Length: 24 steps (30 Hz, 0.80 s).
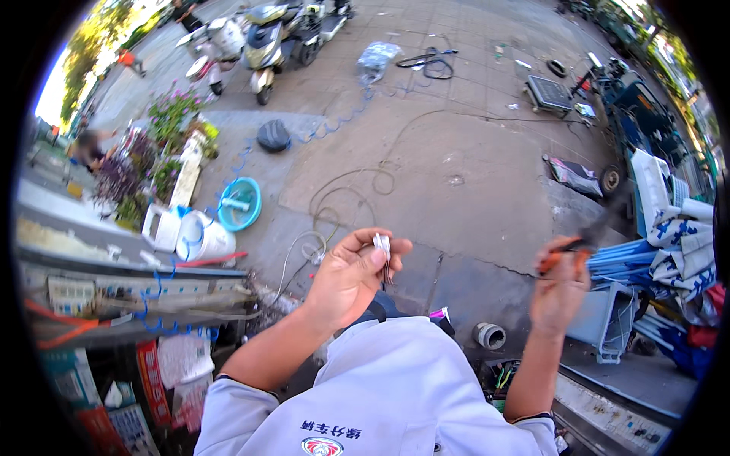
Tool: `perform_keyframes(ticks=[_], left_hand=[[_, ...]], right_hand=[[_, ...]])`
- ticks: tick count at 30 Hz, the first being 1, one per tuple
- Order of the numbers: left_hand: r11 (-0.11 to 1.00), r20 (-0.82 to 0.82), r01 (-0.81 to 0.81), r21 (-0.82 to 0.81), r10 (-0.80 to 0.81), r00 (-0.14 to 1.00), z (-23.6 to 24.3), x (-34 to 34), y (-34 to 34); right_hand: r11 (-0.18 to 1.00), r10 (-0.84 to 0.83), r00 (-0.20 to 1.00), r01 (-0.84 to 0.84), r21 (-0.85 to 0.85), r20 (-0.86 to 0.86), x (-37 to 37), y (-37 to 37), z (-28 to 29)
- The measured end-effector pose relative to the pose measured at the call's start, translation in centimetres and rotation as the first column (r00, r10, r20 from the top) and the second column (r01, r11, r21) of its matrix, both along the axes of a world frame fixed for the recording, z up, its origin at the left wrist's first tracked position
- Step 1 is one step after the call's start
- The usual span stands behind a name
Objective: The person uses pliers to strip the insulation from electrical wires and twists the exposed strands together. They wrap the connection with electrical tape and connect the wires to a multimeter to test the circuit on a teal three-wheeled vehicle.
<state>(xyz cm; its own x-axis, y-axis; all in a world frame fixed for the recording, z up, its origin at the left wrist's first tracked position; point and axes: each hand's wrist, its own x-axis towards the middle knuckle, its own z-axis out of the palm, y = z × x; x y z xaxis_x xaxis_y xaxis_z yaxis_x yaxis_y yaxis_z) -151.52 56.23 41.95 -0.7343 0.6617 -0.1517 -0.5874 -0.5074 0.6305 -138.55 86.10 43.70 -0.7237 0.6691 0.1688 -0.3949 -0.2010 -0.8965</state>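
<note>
**Small piece pinched left, tool gripped right**

Clock centred on the view. At nine, a bucket (pixel 205 240) and, just beyond it, a basin (pixel 257 218), both apart from the hands. Near centre, towards seven, left hand (pixel 346 280): thumb and fingers pinching a small white piece (pixel 382 244), thin strands (pixel 387 272) hanging beneath. Exact kind too small to tell. Judged best: pinch light but firm, strands hanging free, piece turned so its end faces the worker.

Between four and five, a pipe (pixel 489 335) on the ground. Between three and four, right hand (pixel 559 295) wrapped round the orange handles of a tool (pixel 584 243), dark end blurred towards two; whether its jaws are parted, cannot tell. Tool and piece well apart. Advisable: slow the wrist, line up by eye, fingertips clear of the dark end.
</note>
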Motion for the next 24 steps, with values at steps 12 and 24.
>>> perform_keyframes(ticks=[12,24], left_hand=[[0.985,0.128,0.129,0.111,-0.143,0.981,-1.4,-21.2,18.4],[0.991,0.002,-0.114,0.063,0.114,0.993,-6.7,-37.1,39.9]], right_hand=[[0.972,0.164,0.939,-0.206,0.110,0.303,-22.2,1.4,-3.1],[0.944,0.243,0.937,-0.169,-0.283,0.251,-40.7,25.3,-9.1]])
